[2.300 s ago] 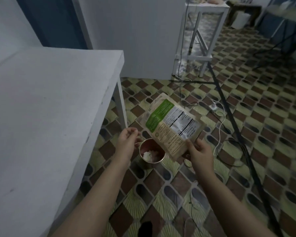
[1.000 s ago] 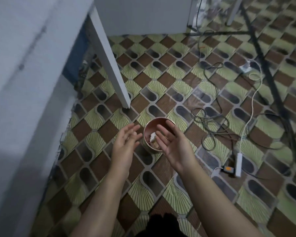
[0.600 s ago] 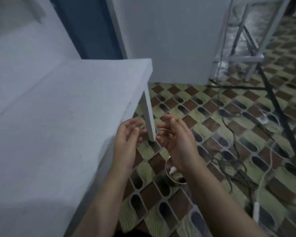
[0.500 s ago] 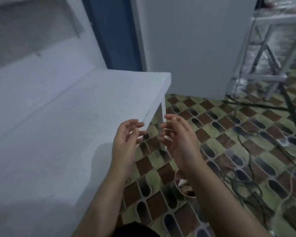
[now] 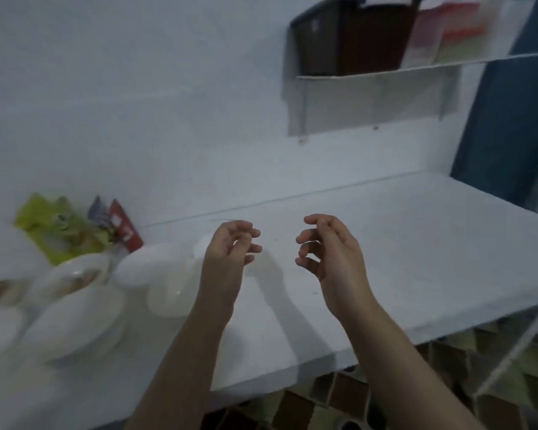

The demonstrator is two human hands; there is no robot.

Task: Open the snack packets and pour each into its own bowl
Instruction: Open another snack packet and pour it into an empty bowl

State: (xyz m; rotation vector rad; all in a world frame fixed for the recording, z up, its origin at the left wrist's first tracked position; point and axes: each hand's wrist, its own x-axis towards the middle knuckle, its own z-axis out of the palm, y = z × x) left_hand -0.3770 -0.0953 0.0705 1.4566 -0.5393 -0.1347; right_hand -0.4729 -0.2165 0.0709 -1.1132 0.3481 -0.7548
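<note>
Both my hands hover above the white table [image 5: 416, 252] and hold nothing. My left hand [image 5: 230, 252] has loosely curled fingers and hangs over the right end of a row of white bowls. My right hand [image 5: 330, 252] is beside it, fingers relaxed, over bare table. Several white bowls stand blurred at the left: one [image 5: 146, 265] near the wall, one [image 5: 171, 293] by my left wrist, a large one [image 5: 75, 324] in front. A yellow-green snack packet [image 5: 53, 231] and a red packet [image 5: 125, 228] lean against the wall at the far left.
A white wall shelf [image 5: 370, 97] with dark and pale containers hangs above the table at the right. A blue door frame [image 5: 510, 119] stands at the far right. Patterned floor tiles [image 5: 339, 405] show below the table's front edge.
The view swung from the floor up to the table. The packet I held over the metal cup on the floor is gone from my hands; the cup is out of view. Both hands rose empty.
</note>
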